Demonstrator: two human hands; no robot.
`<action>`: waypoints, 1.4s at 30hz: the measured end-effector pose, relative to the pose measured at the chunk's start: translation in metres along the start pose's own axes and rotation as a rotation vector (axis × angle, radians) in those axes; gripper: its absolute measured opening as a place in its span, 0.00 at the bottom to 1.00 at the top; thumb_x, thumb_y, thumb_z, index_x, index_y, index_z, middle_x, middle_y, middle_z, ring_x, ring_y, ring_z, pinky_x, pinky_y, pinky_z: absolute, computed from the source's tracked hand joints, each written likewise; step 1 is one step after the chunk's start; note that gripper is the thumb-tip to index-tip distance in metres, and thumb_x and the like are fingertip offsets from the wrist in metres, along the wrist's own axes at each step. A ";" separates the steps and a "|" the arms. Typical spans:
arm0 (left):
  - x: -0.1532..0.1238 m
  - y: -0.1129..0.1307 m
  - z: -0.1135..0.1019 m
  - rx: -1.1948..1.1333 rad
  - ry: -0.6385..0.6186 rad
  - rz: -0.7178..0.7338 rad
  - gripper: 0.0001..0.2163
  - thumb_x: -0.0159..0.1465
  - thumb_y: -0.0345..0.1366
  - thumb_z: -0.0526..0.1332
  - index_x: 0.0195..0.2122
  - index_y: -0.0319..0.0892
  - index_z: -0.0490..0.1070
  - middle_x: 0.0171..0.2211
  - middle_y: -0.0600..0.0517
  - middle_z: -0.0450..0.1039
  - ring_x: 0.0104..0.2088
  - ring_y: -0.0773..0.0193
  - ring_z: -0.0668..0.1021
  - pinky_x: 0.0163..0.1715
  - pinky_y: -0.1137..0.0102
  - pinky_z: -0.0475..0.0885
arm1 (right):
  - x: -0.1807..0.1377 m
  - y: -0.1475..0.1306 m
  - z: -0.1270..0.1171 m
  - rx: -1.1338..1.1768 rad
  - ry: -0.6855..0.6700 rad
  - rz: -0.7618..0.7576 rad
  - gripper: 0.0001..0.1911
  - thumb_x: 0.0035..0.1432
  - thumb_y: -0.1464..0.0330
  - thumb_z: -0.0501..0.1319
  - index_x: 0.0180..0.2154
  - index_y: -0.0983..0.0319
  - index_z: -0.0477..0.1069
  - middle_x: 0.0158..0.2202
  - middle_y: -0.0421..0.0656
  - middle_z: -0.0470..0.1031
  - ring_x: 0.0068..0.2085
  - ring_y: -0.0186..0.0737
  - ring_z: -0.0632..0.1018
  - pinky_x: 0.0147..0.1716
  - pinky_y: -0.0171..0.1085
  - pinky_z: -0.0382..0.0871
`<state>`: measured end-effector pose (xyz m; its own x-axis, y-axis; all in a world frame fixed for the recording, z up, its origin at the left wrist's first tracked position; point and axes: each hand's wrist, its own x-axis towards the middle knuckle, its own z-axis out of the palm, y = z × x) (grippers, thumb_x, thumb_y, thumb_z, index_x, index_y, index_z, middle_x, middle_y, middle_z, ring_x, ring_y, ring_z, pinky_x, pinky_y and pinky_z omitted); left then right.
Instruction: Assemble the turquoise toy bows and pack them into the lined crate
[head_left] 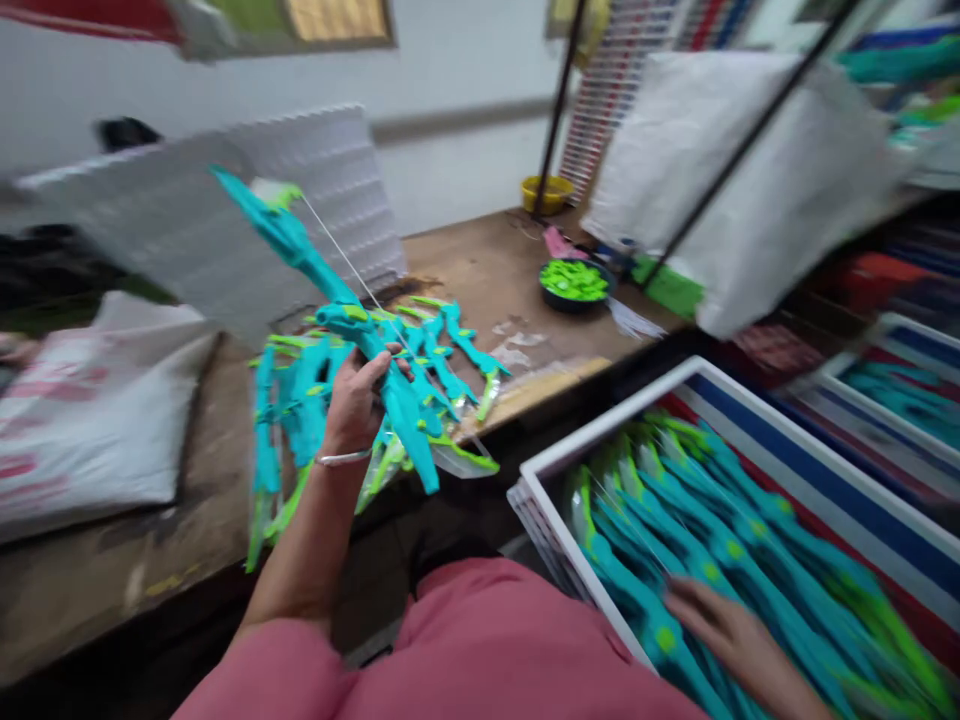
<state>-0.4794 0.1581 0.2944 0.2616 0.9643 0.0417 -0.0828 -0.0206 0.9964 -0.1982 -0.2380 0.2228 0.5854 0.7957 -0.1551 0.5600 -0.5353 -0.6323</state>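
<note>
My left hand (pixel 361 395) is closed round the middle of a turquoise toy bow (pixel 409 420), held at a slant above the workbench. A thin white string and a bright green tip show on this bow. Beneath it, a pile of similar turquoise and green toy bows (pixel 304 385) lies at the bench edge. On the right, a white-rimmed crate (pixel 592 440) with striped sides holds rows of more toy bows (pixel 697 530). My right hand (pixel 712 620), slightly blurred, reaches into this crate with fingers stretched over the bows; its fingertips are partly hidden.
A dark bowl of green pieces (pixel 574 283) and a yellow basin (pixel 547 193) stand on the wooden bench (pixel 472 250). At left lie a printed white sack (pixel 97 420) and an upright white ridged sheet (pixel 300 190). A large white sack (pixel 735 170) stands behind the crate.
</note>
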 end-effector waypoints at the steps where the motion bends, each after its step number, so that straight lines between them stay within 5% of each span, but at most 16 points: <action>1: -0.021 0.004 0.035 -0.128 -0.154 0.035 0.19 0.62 0.47 0.66 0.49 0.42 0.70 0.43 0.47 0.79 0.38 0.57 0.83 0.42 0.60 0.81 | -0.007 -0.013 -0.012 0.119 -0.044 -0.024 0.25 0.60 0.41 0.62 0.40 0.55 0.80 0.39 0.49 0.83 0.41 0.53 0.84 0.37 0.46 0.83; 4: -0.091 0.016 0.141 -0.312 -0.549 0.082 0.22 0.61 0.48 0.71 0.51 0.46 0.69 0.50 0.47 0.78 0.48 0.54 0.82 0.51 0.57 0.79 | -0.004 -0.065 -0.055 0.422 0.033 -0.218 0.27 0.65 0.47 0.61 0.56 0.58 0.75 0.52 0.48 0.81 0.54 0.51 0.81 0.55 0.51 0.77; 7: -0.151 0.014 0.230 -0.324 -0.771 0.135 0.22 0.65 0.52 0.68 0.54 0.46 0.69 0.54 0.46 0.77 0.57 0.51 0.79 0.58 0.55 0.75 | 0.013 -0.090 -0.094 0.314 0.076 -0.381 0.32 0.59 0.54 0.70 0.61 0.59 0.71 0.59 0.47 0.77 0.60 0.53 0.76 0.62 0.51 0.70; 10: -0.187 -0.017 0.291 -0.210 -0.932 0.224 0.23 0.69 0.52 0.63 0.60 0.45 0.68 0.57 0.44 0.75 0.61 0.50 0.76 0.62 0.55 0.71 | 0.003 -0.057 -0.111 0.120 0.187 -0.342 0.32 0.58 0.62 0.70 0.63 0.57 0.69 0.60 0.45 0.75 0.62 0.53 0.74 0.64 0.50 0.67; 13: -0.212 -0.076 0.324 0.288 -1.274 0.334 0.24 0.72 0.48 0.59 0.65 0.43 0.65 0.62 0.42 0.72 0.62 0.51 0.75 0.62 0.57 0.71 | -0.029 0.033 -0.097 -0.024 0.313 -0.193 0.30 0.62 0.63 0.64 0.65 0.59 0.66 0.60 0.48 0.75 0.59 0.52 0.77 0.60 0.49 0.71; 15: -0.236 -0.122 0.335 0.747 -1.537 0.376 0.23 0.70 0.42 0.64 0.63 0.40 0.68 0.61 0.39 0.72 0.61 0.50 0.75 0.60 0.59 0.72 | -0.051 0.104 -0.073 -0.169 0.400 -0.043 0.29 0.63 0.62 0.62 0.64 0.63 0.66 0.61 0.53 0.74 0.60 0.54 0.76 0.60 0.50 0.71; 17: -0.267 -0.163 0.340 1.048 -1.687 0.369 0.20 0.64 0.36 0.70 0.56 0.35 0.74 0.57 0.35 0.74 0.59 0.45 0.76 0.58 0.56 0.74 | -0.073 0.168 -0.044 -0.317 0.327 0.128 0.27 0.65 0.65 0.58 0.63 0.66 0.66 0.61 0.55 0.74 0.60 0.53 0.76 0.59 0.48 0.71; 20: -0.310 -0.211 0.341 1.252 -1.664 0.334 0.16 0.64 0.33 0.69 0.52 0.34 0.75 0.57 0.35 0.74 0.60 0.42 0.74 0.58 0.48 0.73 | -0.102 0.232 0.002 -0.431 0.177 0.250 0.25 0.64 0.68 0.56 0.61 0.69 0.68 0.58 0.56 0.77 0.56 0.52 0.78 0.55 0.44 0.72; 23: -0.333 -0.239 0.337 1.390 -1.603 0.345 0.17 0.70 0.38 0.64 0.57 0.38 0.72 0.61 0.41 0.70 0.61 0.47 0.73 0.58 0.48 0.72 | -0.119 0.264 0.037 -0.462 0.116 0.278 0.23 0.62 0.71 0.57 0.58 0.69 0.69 0.54 0.56 0.78 0.52 0.52 0.79 0.52 0.43 0.72; 29: -0.342 -0.260 0.326 1.438 -1.617 0.451 0.17 0.71 0.40 0.62 0.57 0.38 0.71 0.59 0.42 0.69 0.58 0.50 0.73 0.55 0.54 0.72 | -0.113 0.292 0.075 -0.535 0.062 0.296 0.15 0.63 0.72 0.58 0.52 0.65 0.70 0.49 0.54 0.77 0.51 0.51 0.75 0.51 0.42 0.68; 35: -0.340 -0.266 0.326 1.396 -1.645 0.459 0.17 0.70 0.36 0.62 0.58 0.37 0.71 0.61 0.40 0.68 0.61 0.48 0.72 0.56 0.52 0.72 | -0.085 0.291 0.096 -0.628 0.048 0.298 0.13 0.66 0.67 0.58 0.49 0.68 0.70 0.47 0.59 0.74 0.50 0.56 0.74 0.47 0.44 0.70; 42: -0.331 -0.224 0.317 1.209 -1.663 0.439 0.19 0.62 0.31 0.65 0.55 0.34 0.74 0.62 0.32 0.68 0.62 0.41 0.71 0.52 0.54 0.75 | -0.091 0.278 0.077 -0.677 0.091 0.151 0.16 0.61 0.67 0.56 0.47 0.69 0.74 0.41 0.61 0.76 0.45 0.59 0.78 0.47 0.50 0.74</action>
<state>-0.2425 -0.2403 0.0807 0.8693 -0.2260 -0.4395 -0.0256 -0.9087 0.4167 -0.1412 -0.4377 0.0028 0.7155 0.6880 -0.1214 0.6938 -0.7202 0.0079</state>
